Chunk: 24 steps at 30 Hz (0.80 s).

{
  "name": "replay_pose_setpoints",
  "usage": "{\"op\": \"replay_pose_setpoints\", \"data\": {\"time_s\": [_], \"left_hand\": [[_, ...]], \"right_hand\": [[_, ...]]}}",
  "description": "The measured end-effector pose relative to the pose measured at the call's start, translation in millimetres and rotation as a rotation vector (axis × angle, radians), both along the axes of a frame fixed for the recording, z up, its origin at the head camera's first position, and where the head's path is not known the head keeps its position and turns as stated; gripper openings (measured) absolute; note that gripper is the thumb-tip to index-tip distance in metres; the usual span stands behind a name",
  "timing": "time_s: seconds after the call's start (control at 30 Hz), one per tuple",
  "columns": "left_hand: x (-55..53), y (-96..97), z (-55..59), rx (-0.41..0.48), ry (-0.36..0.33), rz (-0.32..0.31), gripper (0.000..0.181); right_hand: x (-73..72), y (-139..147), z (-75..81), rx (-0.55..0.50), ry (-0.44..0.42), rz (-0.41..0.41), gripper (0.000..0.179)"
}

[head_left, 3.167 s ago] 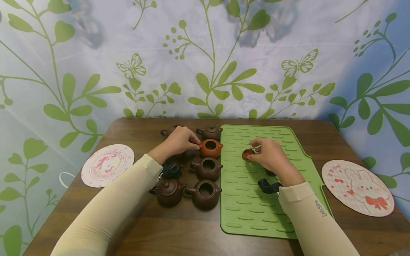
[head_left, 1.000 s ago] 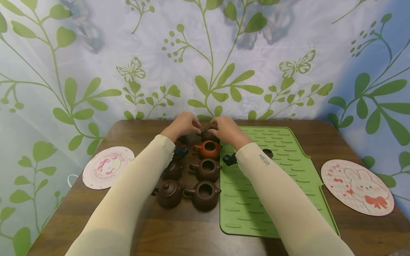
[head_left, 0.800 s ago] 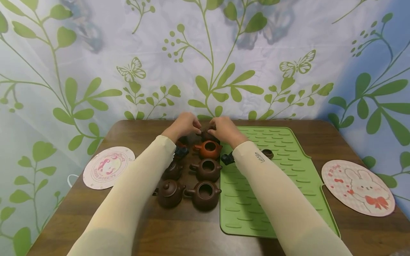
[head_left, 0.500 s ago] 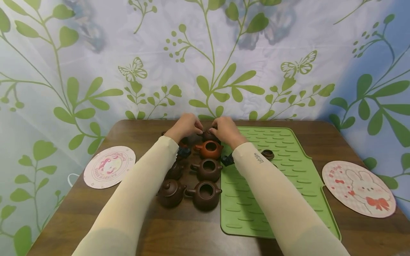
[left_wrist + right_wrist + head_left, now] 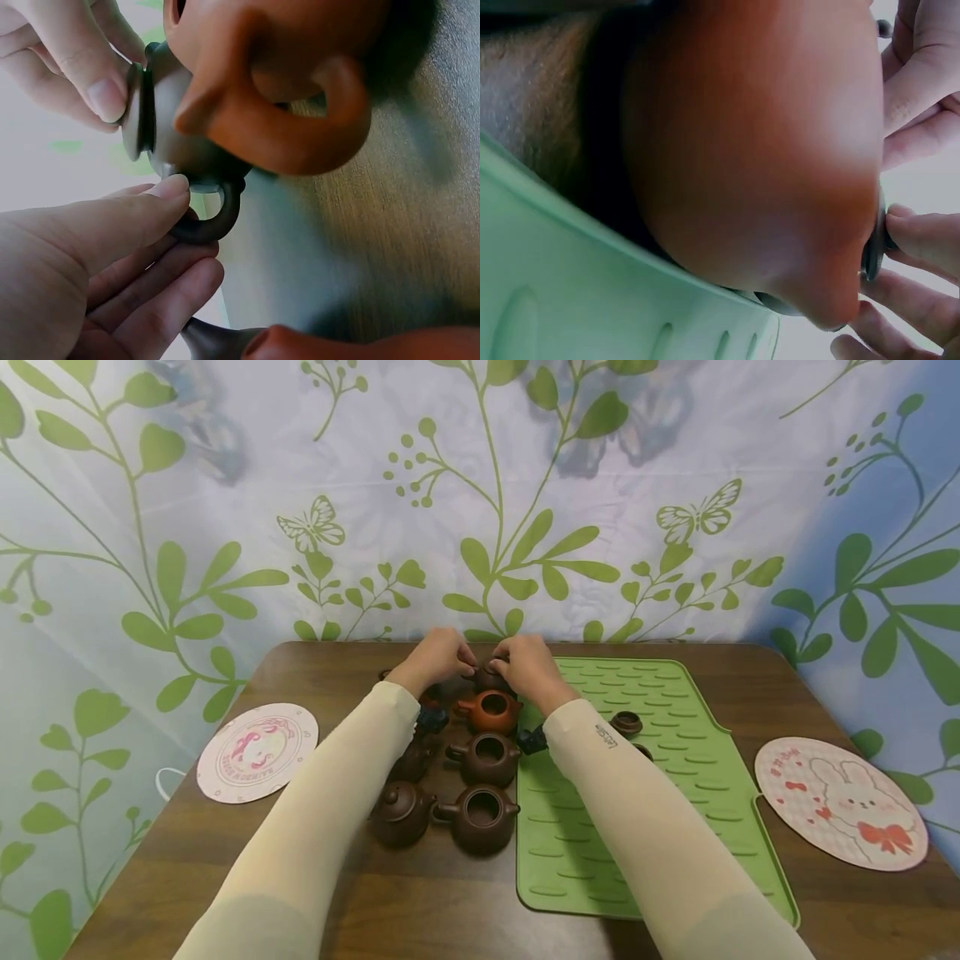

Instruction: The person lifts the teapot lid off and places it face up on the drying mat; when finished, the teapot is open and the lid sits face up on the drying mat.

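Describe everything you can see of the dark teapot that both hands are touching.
The dark brown teapot has a smooth, rounded, clay-like body and a loop handle. It stands upright near the back of the table, just behind the orange teapot, by the edge of the green mat. The left hand pinches the handle; the right hand holds the lid from above. Whether the lid is fully seated, I can't tell.

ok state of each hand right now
Left hand: holding the dark teapot behind the orange one by its handle.
Right hand: pinching that teapot's lid.
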<state>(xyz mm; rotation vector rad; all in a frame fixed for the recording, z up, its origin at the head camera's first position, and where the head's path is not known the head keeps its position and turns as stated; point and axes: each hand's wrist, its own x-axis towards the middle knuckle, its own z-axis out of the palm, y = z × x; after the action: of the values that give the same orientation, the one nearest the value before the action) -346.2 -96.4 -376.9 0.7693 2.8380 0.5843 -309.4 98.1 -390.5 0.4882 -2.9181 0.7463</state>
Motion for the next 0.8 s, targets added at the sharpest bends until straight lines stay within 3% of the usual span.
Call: {"op": "replay_pose_setpoints", "data": {"time_s": [0.37, 0.53, 0.8], "left_hand": [[-0.7, 0.0, -2.4, -0.008, 0.01, -0.013, 0.015], [-0.2, 0.0, -2.8, -0.015, 0.017, -0.012, 0.015], [2.1, 0.3, -2.3, -0.008, -0.009, 0.028, 0.016]], "right_hand": [[14.1, 7, 0.2, -0.149, 0.062, -0.042, 0.025], [24.6, 14, 3.5, -0.244, 0.088, 0.003, 0.025], [40.5, 35, 13.3, -0.422, 0.017, 0.062, 0.042]]}}
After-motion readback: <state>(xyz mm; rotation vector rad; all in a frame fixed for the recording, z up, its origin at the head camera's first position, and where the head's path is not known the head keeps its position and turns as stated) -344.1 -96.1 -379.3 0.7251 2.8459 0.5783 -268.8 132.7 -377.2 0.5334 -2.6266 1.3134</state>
